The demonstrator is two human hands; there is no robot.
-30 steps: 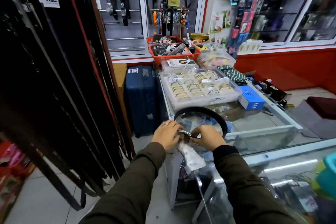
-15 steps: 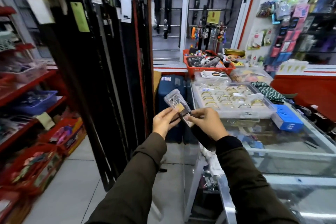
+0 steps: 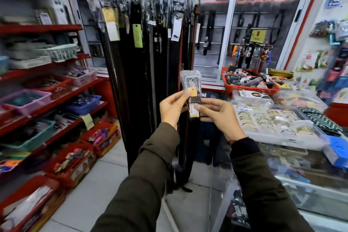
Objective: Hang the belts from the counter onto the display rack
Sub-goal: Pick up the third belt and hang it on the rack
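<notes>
I hold a dark belt (image 3: 190, 137) upright by its buckle end, which is wrapped in clear plastic (image 3: 190, 81) and carries a yellow tag. My left hand (image 3: 172, 106) pinches the tag side and my right hand (image 3: 219, 117) grips the strap just under the buckle. The strap hangs down between my arms toward the floor. Straight behind it stands the display rack (image 3: 150, 52), packed with many dark hanging belts with plastic-covered buckles and paper tags at the top.
The glass counter (image 3: 305, 181) on the right bears a clear tray of bangles (image 3: 273, 120), a blue box (image 3: 337, 149) and a red basket (image 3: 248, 83). Red shelves (image 3: 47, 28) with plastic bins fill the left. White tiled floor lies between.
My view has swung left and up, from the counter to the rack. Both hands have lifted the belt off the counter, and its strap now hangs straight instead of looped.
</notes>
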